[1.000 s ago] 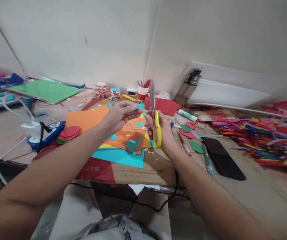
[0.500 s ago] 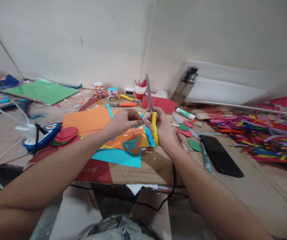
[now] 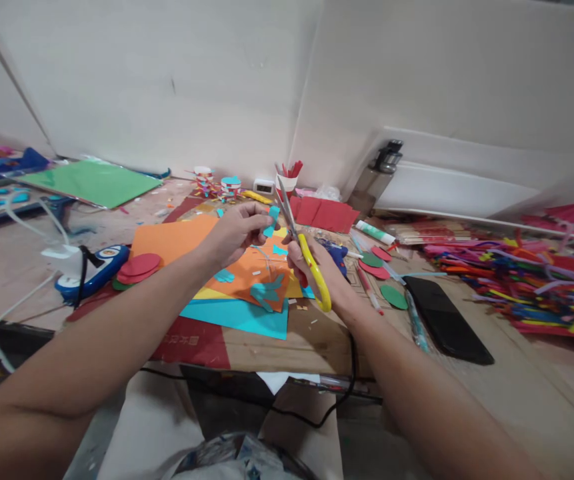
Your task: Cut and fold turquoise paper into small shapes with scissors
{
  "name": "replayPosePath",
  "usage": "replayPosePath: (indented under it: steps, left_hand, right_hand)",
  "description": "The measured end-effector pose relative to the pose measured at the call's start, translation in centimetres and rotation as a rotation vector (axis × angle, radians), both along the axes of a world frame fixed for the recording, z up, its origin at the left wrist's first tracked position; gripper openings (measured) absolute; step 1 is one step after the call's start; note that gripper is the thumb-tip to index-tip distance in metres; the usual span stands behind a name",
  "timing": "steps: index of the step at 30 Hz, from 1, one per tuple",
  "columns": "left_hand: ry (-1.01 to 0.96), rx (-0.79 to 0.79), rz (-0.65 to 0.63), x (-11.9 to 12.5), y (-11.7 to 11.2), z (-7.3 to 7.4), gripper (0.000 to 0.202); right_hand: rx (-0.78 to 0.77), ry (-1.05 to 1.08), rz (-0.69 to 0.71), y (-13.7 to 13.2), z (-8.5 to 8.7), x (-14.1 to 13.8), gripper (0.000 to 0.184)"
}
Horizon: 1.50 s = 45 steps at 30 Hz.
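Observation:
Between the fingertips of my left hand [image 3: 239, 232] is a small strip of turquoise paper [image 3: 271, 222], held upright. My right hand [image 3: 319, 263] grips a pair of scissors [image 3: 311, 267] with yellow handles. Their blades point up and away, slightly parted, just right of the strip and not around it. Below my hands lie orange paper sheets [image 3: 171, 239] and a turquoise sheet [image 3: 241, 319]. Turquoise paper scraps [image 3: 224, 275] are scattered on the orange paper, with a bluish cut-out shape [image 3: 265, 292] near its front edge.
Red paper circles [image 3: 139, 267] and a blue power strip [image 3: 97, 268] lie to the left. On the right are a glue stick [image 3: 374, 231], a black phone [image 3: 447, 320] and a heap of pipe cleaners [image 3: 527, 280]. A bottle [image 3: 374, 180] leans at the back.
The scissors have tilted leftward and their blades have parted. My left hand now shows a short turquoise strip raised at its fingertips. The view has shifted slightly.

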<state>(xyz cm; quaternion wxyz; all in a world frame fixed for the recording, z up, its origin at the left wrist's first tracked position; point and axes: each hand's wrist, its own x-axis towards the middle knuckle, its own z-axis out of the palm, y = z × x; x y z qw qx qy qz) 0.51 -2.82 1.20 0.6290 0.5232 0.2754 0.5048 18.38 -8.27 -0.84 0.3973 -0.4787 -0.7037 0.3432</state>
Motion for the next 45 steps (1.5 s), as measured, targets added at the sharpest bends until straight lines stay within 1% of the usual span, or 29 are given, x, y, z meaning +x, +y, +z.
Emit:
replayPosePath:
  steps: [7,14,18,24,30,34,40,45]
  left_hand:
    - [-0.005,-0.008,0.030,0.2,0.0,-0.1,0.022]
    - [-0.020,0.001,0.017,0.3,0.1,-0.4,0.021]
    - [-0.021,-0.003,0.014,0.3,0.2,-0.5,0.023]
    - [-0.017,-0.004,0.013,0.4,0.0,-0.3,0.024]
    - [0.000,0.015,0.006,0.3,-0.1,-0.3,0.024]
    - [0.033,0.037,0.017,-0.1,-0.1,0.0,0.026]
    - [0.022,0.023,0.051,-0.6,0.0,0.7,0.023]
    - [0.004,0.021,0.028,-0.8,0.1,0.7,0.022]
  right_hand:
    - [-0.067,-0.003,0.010,-0.3,-0.2,-0.3,0.043]
    - [-0.040,0.008,0.025,-0.2,0.1,-0.4,0.043]
    - [-0.046,0.011,0.011,-0.2,-0.1,-0.4,0.044]
    - [-0.055,0.041,0.004,-0.2,-0.3,-0.5,0.044]
    - [-0.066,0.072,-0.028,-0.6,0.0,-0.8,0.044]
    - [-0.053,0.036,-0.043,-0.6,0.3,-0.5,0.044]
    - [0.000,-0.071,-0.014,-0.3,0.2,0.0,0.044]
    - [0.008,-0.104,-0.033,0.0,-0.2,0.1,0.045]
